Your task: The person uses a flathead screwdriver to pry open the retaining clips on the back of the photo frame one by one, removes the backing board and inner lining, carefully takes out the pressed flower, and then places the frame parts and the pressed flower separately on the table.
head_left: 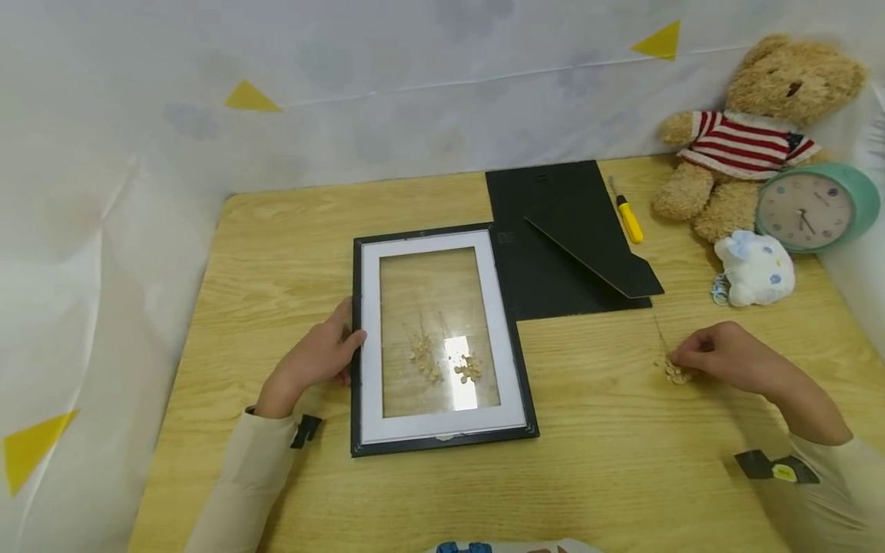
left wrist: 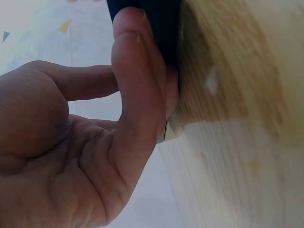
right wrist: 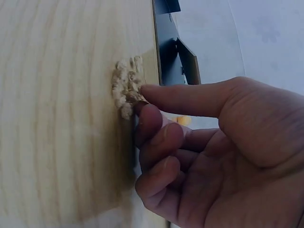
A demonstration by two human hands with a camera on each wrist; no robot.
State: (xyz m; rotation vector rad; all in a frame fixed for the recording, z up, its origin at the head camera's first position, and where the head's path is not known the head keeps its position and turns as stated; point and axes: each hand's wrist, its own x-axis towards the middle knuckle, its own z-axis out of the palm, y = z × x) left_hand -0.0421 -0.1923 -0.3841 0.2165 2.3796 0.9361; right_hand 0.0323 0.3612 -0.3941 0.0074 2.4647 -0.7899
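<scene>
My left hand [head_left: 318,357] grips the left edge of a black picture frame [head_left: 527,392], thumb on top and fingers curled under the side. A white mat [head_left: 371,307] lines the frame around a clear pane. Two dried flower sprigs, one left [head_left: 424,357] and one right [head_left: 469,369], show within the pane, stems pointing away from me. On the right, my right hand [head_left: 736,359] pinches a dried flower sprig [right wrist: 124,88] between thumb and fingertips, close over the wooden table. Its thin stem points toward the back, and the fingers partly hide its blossoms.
A black backing board [head_left: 553,284] with a raised stand flap [head_left: 588,265] lies behind the frame. Beside it is a yellow-handled screwdriver [head_left: 629,221]. A teddy bear [head_left: 754,146], a green clock [head_left: 805,211] and a white plush [head_left: 757,269] occupy the back right.
</scene>
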